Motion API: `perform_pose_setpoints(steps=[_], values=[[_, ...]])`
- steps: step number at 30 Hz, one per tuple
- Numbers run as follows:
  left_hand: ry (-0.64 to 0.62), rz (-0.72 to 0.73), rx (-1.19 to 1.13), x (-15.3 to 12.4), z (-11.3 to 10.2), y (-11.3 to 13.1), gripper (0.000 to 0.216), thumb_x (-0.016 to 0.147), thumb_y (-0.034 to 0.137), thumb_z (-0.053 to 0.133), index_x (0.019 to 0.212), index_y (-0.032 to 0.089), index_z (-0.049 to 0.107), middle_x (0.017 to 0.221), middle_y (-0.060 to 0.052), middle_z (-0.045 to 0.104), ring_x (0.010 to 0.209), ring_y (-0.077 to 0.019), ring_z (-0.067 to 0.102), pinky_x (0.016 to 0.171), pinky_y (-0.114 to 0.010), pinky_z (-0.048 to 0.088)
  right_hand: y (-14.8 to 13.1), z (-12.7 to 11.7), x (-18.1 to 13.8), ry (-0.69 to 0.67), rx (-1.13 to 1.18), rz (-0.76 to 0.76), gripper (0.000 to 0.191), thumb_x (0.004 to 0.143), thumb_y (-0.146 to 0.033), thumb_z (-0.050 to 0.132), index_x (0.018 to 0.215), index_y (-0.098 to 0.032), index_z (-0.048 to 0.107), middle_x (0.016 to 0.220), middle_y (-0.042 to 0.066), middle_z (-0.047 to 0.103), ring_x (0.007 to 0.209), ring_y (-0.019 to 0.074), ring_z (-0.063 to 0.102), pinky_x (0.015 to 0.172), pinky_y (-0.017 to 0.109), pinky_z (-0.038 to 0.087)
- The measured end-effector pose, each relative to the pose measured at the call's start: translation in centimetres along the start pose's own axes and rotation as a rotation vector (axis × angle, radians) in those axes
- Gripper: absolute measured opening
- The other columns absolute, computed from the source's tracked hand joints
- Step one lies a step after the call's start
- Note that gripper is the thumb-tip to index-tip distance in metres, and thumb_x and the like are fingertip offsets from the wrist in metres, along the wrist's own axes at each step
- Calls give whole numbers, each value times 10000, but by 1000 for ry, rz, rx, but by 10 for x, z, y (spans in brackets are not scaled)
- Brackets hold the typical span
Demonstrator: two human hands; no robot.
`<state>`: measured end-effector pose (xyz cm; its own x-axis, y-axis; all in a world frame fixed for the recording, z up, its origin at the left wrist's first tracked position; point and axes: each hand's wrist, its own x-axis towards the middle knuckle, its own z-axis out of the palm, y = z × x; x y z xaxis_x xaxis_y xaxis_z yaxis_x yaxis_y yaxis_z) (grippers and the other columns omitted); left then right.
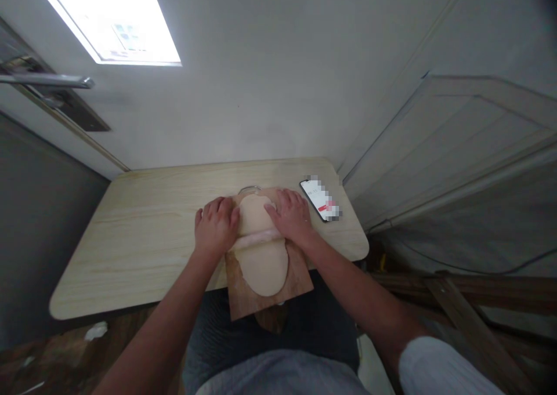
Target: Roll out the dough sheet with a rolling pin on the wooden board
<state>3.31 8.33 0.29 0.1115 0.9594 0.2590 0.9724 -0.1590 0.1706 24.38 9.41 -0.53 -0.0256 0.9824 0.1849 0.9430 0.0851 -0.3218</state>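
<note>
A flat, long oval of pale dough [265, 270] lies on a brown wooden board [243, 305], whose near edge overhangs the table toward my lap. Across the dough's middle lies a whitish roller [256, 239], apparently a rolling pin. Its ends disappear under the heels of my hands. On the left side, my left hand [216, 222] lies palm down, fingers forward and apart, thumb along the dough's edge. My right hand [293, 214] rests palm down on the right, fingers spread forward, its thumb on the dough. Neither hand visibly wraps its fingers around the roller.
A phone [321, 199] lies on the pale wooden table [143, 232], right of the board. Beyond the board is a metal loop [250, 189]. A white door with a lever handle [52, 80] stands behind the table; dark wooden beams [461, 308] are at right.
</note>
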Motion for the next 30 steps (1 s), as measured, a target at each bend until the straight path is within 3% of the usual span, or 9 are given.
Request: perform_pose_setpoints(steps=[6,19,30], values=[[-3,23,11,4,1,-2,411,1016,412,370,1220,172,634,1298,-135,657,1170,-317,595,993,-471,443,1,2,1,8,10,-8,536,985,-527,505,1371,-159,552,1348,148,615,1264,297,497,1071,439,350],[39,88,-74,-3,4,-5,420,1012,414,387,1204,140,640,1276,-146,658,1179,-304,589,1049,-453,452,0,-5,-19,-14,-12,-29,508,992,-539,481,1347,-184,557,1377,152,589,1275,303,480,1069,460,346],[33,133,-82,-28,-6,2,412,1022,405,386,1257,145,603,1315,-157,632,1215,-310,572,1056,-467,449,-3,-10,-45,-13,-23,-51,565,993,-540,462,1430,-183,509,1478,149,520,1328,310,444,1114,488,320]])
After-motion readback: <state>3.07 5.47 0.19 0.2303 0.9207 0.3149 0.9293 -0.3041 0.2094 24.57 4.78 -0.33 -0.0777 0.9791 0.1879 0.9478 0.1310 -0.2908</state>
